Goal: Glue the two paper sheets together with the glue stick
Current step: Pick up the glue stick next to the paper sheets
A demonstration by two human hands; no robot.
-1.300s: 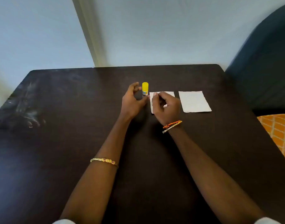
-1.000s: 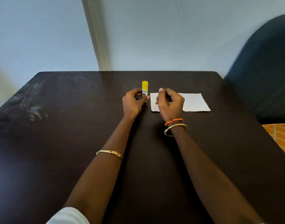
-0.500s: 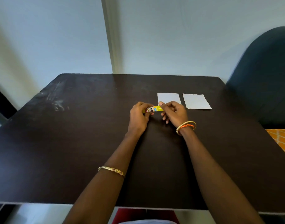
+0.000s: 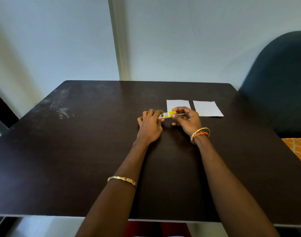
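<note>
Head view, looking down at a dark table [image 4: 78,151]. Both hands meet near its middle, holding a small yellow glue stick [image 4: 167,115] sideways between them. The left hand [image 4: 150,124] has its fingers curled round the stick's body. The right hand [image 4: 186,119] pinches the other end, the cap end, with thumb and fingertips. The cap looks not yet off, so the step in hand is likely uncapping.

Two white paper sheets lie flat just beyond the hands. The left sheet [image 4: 178,104] is partly hidden by the right hand; the right sheet [image 4: 207,108] lies just beside it, with a narrow gap of table between.

The stick is probably light, rigid and smooth, best gripped firmly round the barrel while the cap is pulled straight. The sheets are likely thin, limp and easily creased or slid about, so one should be pinned flat near an edge while glue is rubbed on.

A dark chair [image 4: 279,79] stands at the right.
</note>
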